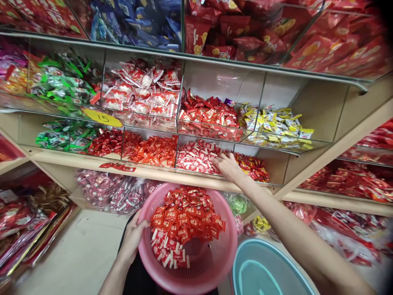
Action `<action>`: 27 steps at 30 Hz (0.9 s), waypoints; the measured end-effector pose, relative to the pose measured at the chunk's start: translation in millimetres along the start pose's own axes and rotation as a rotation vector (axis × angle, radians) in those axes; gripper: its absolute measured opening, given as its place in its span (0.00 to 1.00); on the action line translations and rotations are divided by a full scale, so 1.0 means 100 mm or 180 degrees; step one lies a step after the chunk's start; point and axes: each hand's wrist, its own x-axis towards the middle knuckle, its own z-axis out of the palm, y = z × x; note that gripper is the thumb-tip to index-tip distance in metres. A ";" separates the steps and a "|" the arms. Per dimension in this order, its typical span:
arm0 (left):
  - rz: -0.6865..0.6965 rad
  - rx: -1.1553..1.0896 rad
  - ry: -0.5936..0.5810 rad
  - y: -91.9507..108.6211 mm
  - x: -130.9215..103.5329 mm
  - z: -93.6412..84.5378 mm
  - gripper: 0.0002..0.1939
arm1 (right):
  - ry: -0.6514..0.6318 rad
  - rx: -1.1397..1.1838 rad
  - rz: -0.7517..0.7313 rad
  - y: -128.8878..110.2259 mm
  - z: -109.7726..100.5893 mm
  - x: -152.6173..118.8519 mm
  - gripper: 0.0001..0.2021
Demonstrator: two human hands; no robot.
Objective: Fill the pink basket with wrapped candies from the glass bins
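My left hand (134,234) is closed on the left rim of a pink plastic basket (231,256). Inside the basket, orange-red wrapped candies (184,217) lie heaped at the back, with red-and-white wrapped candies (168,252) at the front left. My right hand (229,166) reaches over the front of a low shelf bin, at the right side of its red-and-white candies (198,157). The fingers are bent downward and look closed; anything between them is hidden. To the right of that hand lie red-and-yellow wrapped candies (253,166).
Clear dividers split the shelves into candy bins. A yellow price tag (102,118) marked 15 hangs at left. A teal tub (267,270) stands right of the basket. Bagged candies (113,190) sit under the shelf. A glass shelf edge (215,59) juts out above.
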 end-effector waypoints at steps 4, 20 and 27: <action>0.0029 -0.0068 -0.0017 0.01 0.00 0.01 0.32 | 0.0098 -0.0034 -0.0070 0.05 0.02 0.00 0.12; 0.0084 -0.0096 -0.0036 -0.03 0.00 0.00 0.31 | 0.0282 0.0152 -0.0478 0.11 -0.03 -0.04 0.10; 0.0132 -0.0087 -0.0017 0.01 -0.01 0.03 0.29 | 0.0614 0.1004 -0.0451 0.09 -0.27 -0.19 0.05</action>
